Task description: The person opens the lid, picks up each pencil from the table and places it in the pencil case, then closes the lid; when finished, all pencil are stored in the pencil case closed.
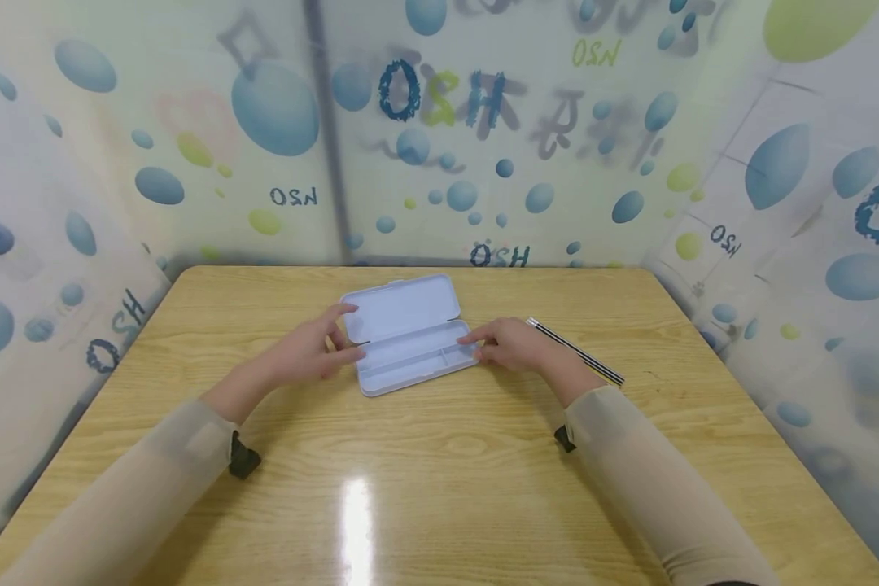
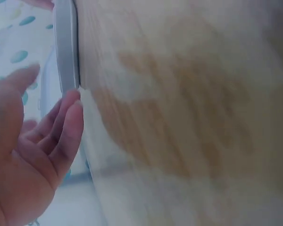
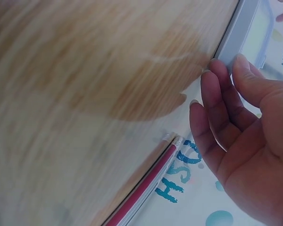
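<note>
An open pale pencil case (image 1: 406, 313) lies slightly turned on the table, its lid folded back and its divided tray facing up. My right hand (image 1: 513, 345) pinches the tray's right end; the right wrist view shows the thumb over the rim and fingertips against the outer side. At the left end is my left hand (image 1: 309, 350), thumb and fingers spread apart beside lid and tray. In the left wrist view, its fingertips (image 2: 73, 99) reach the case's end (image 2: 66, 47), with the thumb clear of it. No contents show inside the tray.
Striped pencils (image 1: 579, 354) lie together to the right of the case, close by the right forearm; a red one (image 3: 141, 202) shows in the right wrist view. Printed curtains (image 1: 439, 187) enclose the wooden table (image 1: 454, 488) at the back and both sides.
</note>
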A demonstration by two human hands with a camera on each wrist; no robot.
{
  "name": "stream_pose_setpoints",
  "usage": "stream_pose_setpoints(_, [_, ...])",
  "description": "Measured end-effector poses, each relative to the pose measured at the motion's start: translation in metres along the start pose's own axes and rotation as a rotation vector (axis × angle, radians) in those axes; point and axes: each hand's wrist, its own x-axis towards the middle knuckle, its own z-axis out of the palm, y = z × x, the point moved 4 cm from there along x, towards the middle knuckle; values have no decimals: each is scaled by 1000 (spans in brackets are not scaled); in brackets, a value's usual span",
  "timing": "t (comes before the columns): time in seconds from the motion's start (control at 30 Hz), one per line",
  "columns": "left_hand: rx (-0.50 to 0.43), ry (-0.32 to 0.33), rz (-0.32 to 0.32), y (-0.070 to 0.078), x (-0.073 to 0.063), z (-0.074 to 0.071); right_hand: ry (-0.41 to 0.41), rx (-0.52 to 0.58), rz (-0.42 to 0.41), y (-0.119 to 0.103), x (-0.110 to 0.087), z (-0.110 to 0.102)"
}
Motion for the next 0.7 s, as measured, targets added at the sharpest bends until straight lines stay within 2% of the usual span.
stream_pose_setpoints(0.17, [75,-136,62,6,-2,12,2,3,-1,0,0,0])
stream_pose_setpoints(0.27, [89,-172,58,4,-1,16,2,5,-2,1,0,1])
stream_pose_setpoints(0.7, [57,-123,36,1,-1,19,2,31,21,3,4,2])
